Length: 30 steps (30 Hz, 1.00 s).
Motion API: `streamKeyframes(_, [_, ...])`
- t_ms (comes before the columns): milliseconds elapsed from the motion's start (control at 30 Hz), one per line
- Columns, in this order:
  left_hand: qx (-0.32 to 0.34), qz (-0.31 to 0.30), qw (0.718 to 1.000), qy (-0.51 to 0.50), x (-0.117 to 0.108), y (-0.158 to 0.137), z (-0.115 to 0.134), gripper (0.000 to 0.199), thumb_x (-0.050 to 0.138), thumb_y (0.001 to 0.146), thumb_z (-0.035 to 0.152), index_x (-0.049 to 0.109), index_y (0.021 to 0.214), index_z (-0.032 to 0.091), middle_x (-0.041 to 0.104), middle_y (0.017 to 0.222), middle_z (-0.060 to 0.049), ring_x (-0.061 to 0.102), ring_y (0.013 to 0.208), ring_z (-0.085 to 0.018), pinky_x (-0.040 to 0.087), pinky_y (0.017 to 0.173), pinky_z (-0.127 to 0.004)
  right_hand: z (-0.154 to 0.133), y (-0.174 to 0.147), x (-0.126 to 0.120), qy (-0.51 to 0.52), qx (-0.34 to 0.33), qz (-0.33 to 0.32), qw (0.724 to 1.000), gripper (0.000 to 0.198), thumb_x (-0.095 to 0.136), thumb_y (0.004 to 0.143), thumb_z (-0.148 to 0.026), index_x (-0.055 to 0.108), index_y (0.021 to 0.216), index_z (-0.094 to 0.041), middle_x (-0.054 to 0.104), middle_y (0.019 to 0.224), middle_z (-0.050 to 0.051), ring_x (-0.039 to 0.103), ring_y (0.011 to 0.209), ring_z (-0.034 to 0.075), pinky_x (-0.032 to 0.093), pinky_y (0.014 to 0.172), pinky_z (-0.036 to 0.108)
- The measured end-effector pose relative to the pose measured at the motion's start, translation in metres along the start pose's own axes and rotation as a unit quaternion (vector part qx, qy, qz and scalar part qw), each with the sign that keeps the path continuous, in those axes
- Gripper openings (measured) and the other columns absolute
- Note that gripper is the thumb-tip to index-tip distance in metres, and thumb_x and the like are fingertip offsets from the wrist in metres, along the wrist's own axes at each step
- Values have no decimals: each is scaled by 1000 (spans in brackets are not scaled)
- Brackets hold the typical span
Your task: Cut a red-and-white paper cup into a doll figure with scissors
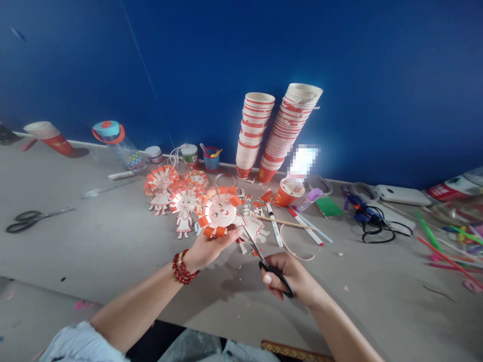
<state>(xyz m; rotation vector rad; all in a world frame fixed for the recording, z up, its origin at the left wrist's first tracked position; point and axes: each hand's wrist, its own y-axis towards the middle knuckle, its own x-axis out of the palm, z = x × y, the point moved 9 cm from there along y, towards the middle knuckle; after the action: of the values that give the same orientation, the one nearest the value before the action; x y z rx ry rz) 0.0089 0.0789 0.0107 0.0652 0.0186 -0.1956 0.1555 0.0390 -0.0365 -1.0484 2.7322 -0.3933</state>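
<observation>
In my left hand (211,249) is a paper doll (221,211) with a round smiling face, a fringe of curled orange and white strips, and a white dress trimmed in red. My right hand (289,281) grips black-handled scissors (260,254), whose blades point up and left to the doll's dress beside my left fingertips. Whether the blades touch the paper I cannot tell. Just left of it, a smaller paper doll (184,221) and an orange-haired one (160,188) lie on the grey table (124,251). Small paper scraps (247,206) are scattered behind the held doll.
Two tall stacks of paper cups (252,133) (289,128) lean against the blue wall. A red cup (289,192), markers (274,225) and a glue gun (358,208) lie to the right. Another pair of scissors (35,217) rests far left, near a clear jar (121,143).
</observation>
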Motion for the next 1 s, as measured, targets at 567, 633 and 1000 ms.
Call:
streamKeyframes(567, [18, 3, 1000, 11, 2, -2, 7, 21, 56, 82, 36, 62, 75, 17, 65, 78, -5, 58, 79, -17, 50, 74, -29, 1, 0, 0, 0, 5, 1, 1000, 57, 62, 67, -70, 49, 57, -15, 49, 43, -3, 40, 37, 6, 25, 38, 17])
streamKeyframes(633, [20, -2, 1000, 9, 2, -2, 6, 23, 55, 82, 38, 61, 74, 17, 64, 77, -5, 58, 78, -17, 49, 72, -29, 0, 0, 0, -1, 5, 1, 1000, 57, 62, 67, -70, 49, 56, -15, 48, 43, -4, 39, 37, 6, 25, 38, 17])
streamKeyframes(1000, [45, -9, 999, 15, 1, -3, 6, 26, 54, 85, 36, 54, 66, 18, 51, 66, 1, 48, 66, -12, 45, 66, -26, 0, 1, 0, -3, 4, 5, 1000, 56, 62, 67, -69, 48, 56, -16, 46, 42, -4, 37, 36, 6, 23, 37, 18])
